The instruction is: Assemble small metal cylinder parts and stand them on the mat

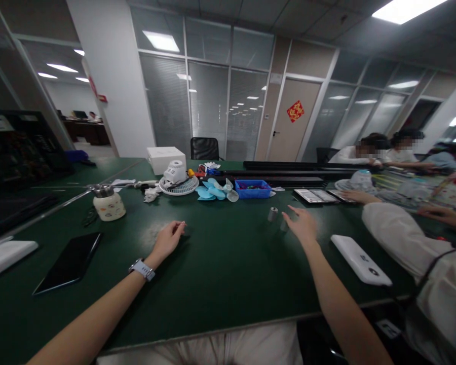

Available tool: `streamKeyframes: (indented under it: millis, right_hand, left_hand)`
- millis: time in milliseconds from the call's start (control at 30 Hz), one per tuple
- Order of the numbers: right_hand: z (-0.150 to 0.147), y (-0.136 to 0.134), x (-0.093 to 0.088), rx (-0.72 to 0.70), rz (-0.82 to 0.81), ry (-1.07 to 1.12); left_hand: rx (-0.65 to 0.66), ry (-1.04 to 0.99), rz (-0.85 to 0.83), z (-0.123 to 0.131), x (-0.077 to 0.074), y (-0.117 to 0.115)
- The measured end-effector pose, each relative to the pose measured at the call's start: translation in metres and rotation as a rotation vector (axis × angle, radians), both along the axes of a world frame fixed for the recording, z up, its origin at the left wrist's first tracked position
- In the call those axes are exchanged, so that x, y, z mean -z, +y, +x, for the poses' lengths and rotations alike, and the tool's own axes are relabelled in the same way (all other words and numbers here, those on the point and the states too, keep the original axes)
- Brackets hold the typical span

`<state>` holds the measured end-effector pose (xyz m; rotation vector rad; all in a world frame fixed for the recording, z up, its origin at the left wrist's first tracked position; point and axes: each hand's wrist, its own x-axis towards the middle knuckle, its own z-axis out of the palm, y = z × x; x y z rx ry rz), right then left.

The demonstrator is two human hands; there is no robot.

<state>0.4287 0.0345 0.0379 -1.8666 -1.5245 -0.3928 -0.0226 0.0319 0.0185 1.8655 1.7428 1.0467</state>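
Observation:
My right hand (303,224) is just to the right of a small silver metal cylinder (272,214), which stands upright on the green table. Its thumb and forefinger are apart, and I see nothing held between them. A faint grey shape shows below the fingertips, too blurred to name. On the left side, my left hand (170,238) lies low over the tabletop with its fingers curled and the tips together. Whatever is inside those fingers, if anything, is hidden. A grey watch (142,269) sits on my left wrist.
Across the back are a white fan part (175,173), light blue fan blades (215,189), a blue tray (252,189) and black bars (281,181). A floral jar (109,205) and black phone (70,262) are left. A white device (360,259) lies right, beside a co-worker's sleeve (395,238).

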Motion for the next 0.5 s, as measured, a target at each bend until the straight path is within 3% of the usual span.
streamKeyframes:
  millis: [233, 500]
  right_hand:
    - [-0.043, 0.032, 0.010, -0.024, -0.015, -0.316]
    - [-0.041, 0.043, 0.015, 0.024, 0.021, -0.290]
  left_hand:
    - [0.011, 0.000, 0.002, -0.001, 0.006, 0.004]
    - [0.022, 0.013, -0.002, -0.002, 0.006, 0.005]
